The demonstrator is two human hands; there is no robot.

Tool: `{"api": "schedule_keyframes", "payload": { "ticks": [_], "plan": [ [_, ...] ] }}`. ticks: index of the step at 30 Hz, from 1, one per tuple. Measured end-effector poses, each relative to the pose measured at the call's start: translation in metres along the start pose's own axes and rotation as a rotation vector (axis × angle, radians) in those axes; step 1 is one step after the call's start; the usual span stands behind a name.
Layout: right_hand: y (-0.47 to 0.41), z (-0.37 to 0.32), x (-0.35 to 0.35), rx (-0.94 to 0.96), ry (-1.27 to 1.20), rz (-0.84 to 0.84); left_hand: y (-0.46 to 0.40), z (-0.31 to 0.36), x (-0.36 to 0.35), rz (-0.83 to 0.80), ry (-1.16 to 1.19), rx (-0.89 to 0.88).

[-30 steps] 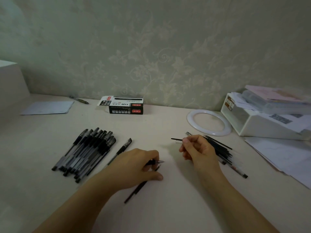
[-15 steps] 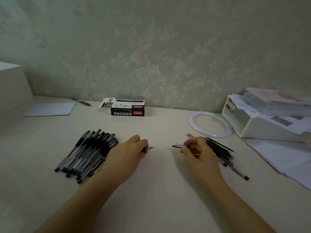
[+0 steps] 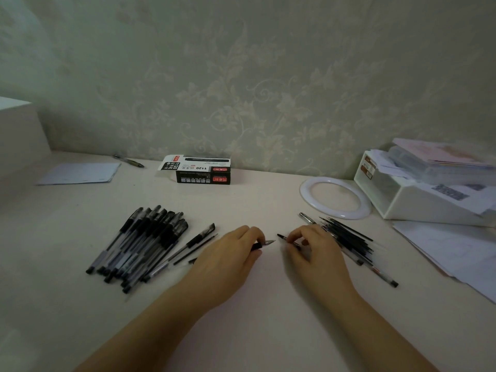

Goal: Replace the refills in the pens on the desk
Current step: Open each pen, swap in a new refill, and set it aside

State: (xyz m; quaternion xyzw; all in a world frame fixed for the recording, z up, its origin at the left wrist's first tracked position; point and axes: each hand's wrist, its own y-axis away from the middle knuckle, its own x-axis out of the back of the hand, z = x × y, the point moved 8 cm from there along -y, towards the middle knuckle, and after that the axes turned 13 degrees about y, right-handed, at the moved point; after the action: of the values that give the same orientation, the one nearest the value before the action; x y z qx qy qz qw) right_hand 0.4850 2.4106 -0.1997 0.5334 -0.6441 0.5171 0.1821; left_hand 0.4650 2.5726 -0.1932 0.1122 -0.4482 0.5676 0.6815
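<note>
Refills, thin black plastic ones [image 3: 349, 237], lie in a loose heap on the pale worktop [image 3: 268, 318] just beside my right hand [image 3: 314, 251], whose fingers [image 3: 296, 233] pinch one slim black refill [image 3: 285, 238] with its tip pointing left. My left hand [image 3: 230, 260] grips a black pen section ending in a silver metal tip [image 3: 264, 243], fingers curled round it; the two tips face each other, near but apart, low over the worktop. To the left sits the pile of black-capped clear pens [image 3: 139, 245], with a single capped pen [image 3: 194, 241] and a loose thin rod just beside my left wrist. Farther back stands the black-and-white cardboard pen box [image 3: 200, 171], and to the right a white plastic ring [image 3: 335, 198]. I judge the step in hand is mating the refill with its pen part: I should line both up on one axis, steady my wrists on the worktop, and slide gently without bending the thin tube.
</note>
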Motion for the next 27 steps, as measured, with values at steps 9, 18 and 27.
{"api": "schedule_keyframes", "payload": {
  "ticks": [9, 18, 27],
  "plan": [
    [0.006, -0.027, -0.009, 0.07, -0.314, -0.183, -0.001, 0.003, -0.006, -0.038, 0.194, -0.033],
    [0.004, -0.02, -0.013, 0.023, -0.441, -0.263, -0.005, -0.003, -0.009, -0.084, 0.277, -0.01],
    [0.003, -0.014, -0.018, -0.014, -0.525, -0.295, -0.001, -0.002, -0.008, -0.069, 0.278, -0.029]
  ]
}}
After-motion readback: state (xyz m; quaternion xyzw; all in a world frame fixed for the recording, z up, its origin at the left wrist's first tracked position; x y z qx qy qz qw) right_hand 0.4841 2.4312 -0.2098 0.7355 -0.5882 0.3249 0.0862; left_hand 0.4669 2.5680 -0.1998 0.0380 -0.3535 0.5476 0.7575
